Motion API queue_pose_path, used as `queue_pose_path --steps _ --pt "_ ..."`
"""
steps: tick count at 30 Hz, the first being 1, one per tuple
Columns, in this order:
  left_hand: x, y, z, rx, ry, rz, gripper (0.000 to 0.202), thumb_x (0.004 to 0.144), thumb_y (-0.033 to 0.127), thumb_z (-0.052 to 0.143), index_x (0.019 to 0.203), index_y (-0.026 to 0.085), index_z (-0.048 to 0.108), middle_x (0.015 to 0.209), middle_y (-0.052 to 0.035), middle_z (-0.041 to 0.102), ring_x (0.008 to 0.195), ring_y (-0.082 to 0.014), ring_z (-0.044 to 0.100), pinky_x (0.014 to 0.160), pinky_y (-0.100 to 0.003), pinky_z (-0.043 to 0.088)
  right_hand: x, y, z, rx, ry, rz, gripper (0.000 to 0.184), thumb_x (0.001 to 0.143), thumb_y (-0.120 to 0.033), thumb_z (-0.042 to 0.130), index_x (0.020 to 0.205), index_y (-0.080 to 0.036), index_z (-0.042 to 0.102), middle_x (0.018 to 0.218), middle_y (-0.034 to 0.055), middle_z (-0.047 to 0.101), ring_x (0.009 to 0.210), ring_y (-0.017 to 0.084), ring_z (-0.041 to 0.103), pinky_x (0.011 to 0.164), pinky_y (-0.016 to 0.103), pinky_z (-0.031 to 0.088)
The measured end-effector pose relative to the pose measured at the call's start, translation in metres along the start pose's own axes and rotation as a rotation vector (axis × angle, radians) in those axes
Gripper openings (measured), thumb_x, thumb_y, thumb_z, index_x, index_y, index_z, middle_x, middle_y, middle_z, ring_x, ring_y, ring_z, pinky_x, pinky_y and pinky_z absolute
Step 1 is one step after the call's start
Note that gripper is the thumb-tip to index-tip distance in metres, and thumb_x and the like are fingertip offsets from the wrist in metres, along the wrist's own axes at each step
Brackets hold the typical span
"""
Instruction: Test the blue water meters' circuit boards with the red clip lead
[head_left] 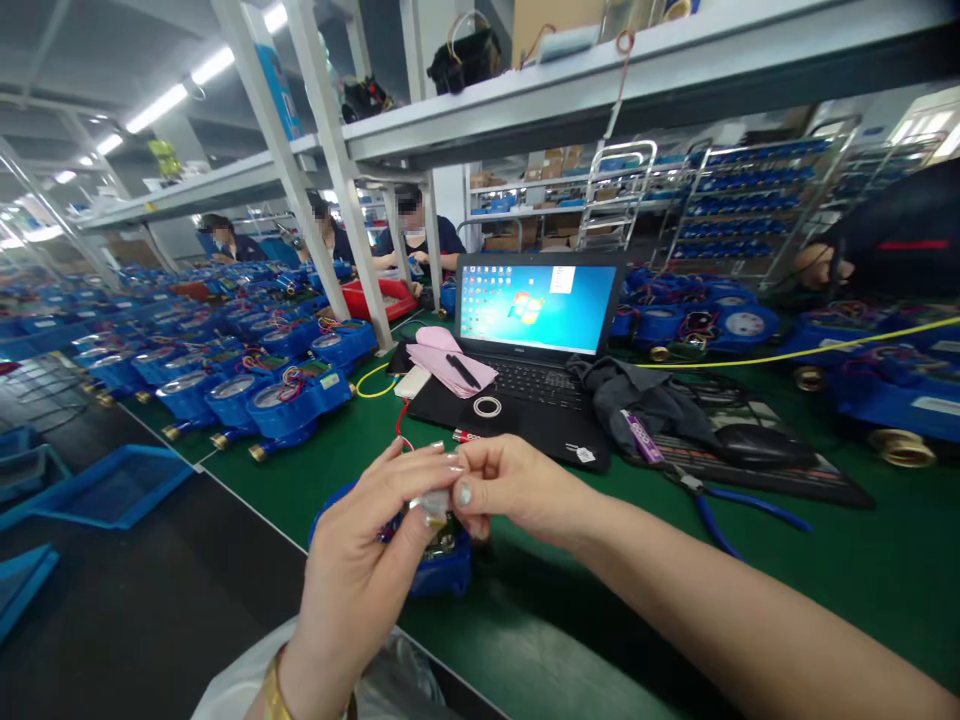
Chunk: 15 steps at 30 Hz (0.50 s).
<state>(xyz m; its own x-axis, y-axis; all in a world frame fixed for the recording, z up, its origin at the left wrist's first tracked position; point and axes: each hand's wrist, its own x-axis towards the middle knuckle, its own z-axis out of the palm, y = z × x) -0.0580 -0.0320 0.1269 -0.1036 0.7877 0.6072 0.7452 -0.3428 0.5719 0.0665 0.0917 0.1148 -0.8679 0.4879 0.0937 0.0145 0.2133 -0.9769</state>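
Left of the grip stand rows of blue water meters. The left hand, nearer, arches over a blue meter housing directly beneath the grip, its long axis masked by fingers, and meets the right hand at a small clear piece, seemingly pinched between both; blue-handled pliers lie rightward.

A single head-worn camera looks forward and down from behind and above the hands, left and right, catching them close up. Its wide view spans the worktop around them, the laptop just beyond, and racks well past them.
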Motion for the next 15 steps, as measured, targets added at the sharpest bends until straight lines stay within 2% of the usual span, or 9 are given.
queue_pose_path --steps 3,6,8,10,13,15 --pt "0.013 -0.006 0.001 -0.191 0.115 -0.209 0.019 0.095 0.031 0.041 0.09 0.023 0.058 0.089 0.0016 0.067 0.099 -0.0149 0.062 0.095 -0.03 0.044 0.015 0.02 -0.032 -0.274 0.152 -0.015 0.04 0.094 -0.046 0.037 0.083 -0.014 0.058 0.073 0.0061 0.065 0.067 0.015 0.063 0.065 0.029 0.051" --pt "0.026 -0.014 -0.001 -0.227 0.152 -0.298 0.024 0.095 0.038 0.037 0.085 0.022 0.052 0.071 0.0035 0.053 0.075 -0.0134 0.058 0.074 -0.026 0.047 0.027 0.047 -0.05 -0.551 0.242 -0.001 0.023 0.094 -0.023 0.042 0.096 -0.011 0.062 0.094 0.0108 0.067 0.091 0.021 0.063 0.085 0.039 0.048" --pt "0.033 -0.019 -0.002 -0.148 0.109 -0.323 0.026 0.095 0.04 0.036 0.085 0.022 0.052 0.067 0.0039 0.048 0.066 -0.013 0.051 0.068 -0.025 0.043 0.029 0.062 -0.047 -0.726 0.212 0.0 0.017 0.09 -0.018 0.052 0.103 -0.012 0.062 0.108 0.0105 0.063 0.105 0.024 0.058 0.093 0.045 0.043" --pt "0.035 -0.024 -0.001 -0.061 0.029 -0.343 0.029 0.094 0.043 0.035 0.087 0.022 0.054 0.065 0.0035 0.047 0.063 -0.014 0.048 0.062 -0.025 0.04 0.028 0.07 -0.035 -0.876 0.16 0.005 0.02 0.088 -0.018 0.059 0.107 -0.013 0.06 0.118 0.0097 0.058 0.114 0.025 0.052 0.096 0.048 0.041" --pt "0.034 -0.032 0.0 0.006 -0.048 -0.354 0.034 0.09 0.05 0.038 0.092 0.021 0.056 0.065 0.0021 0.051 0.062 -0.0158 0.05 0.055 -0.025 0.039 0.025 0.071 -0.018 -1.055 0.109 0.049 0.017 0.088 -0.022 0.06 0.103 -0.013 0.061 0.114 0.0084 0.058 0.112 0.025 0.052 0.092 0.045 0.045" --pt "0.033 -0.037 -0.001 0.015 -0.052 -0.362 0.039 0.088 0.055 0.039 0.093 0.021 0.057 0.065 0.0016 0.052 0.06 -0.0166 0.051 0.053 -0.025 0.039 0.026 0.069 -0.013 -1.138 0.105 0.092 0.02 0.089 -0.028 0.06 0.103 -0.013 0.06 0.107 0.0073 0.06 0.104 0.023 0.056 0.087 0.043 0.048"
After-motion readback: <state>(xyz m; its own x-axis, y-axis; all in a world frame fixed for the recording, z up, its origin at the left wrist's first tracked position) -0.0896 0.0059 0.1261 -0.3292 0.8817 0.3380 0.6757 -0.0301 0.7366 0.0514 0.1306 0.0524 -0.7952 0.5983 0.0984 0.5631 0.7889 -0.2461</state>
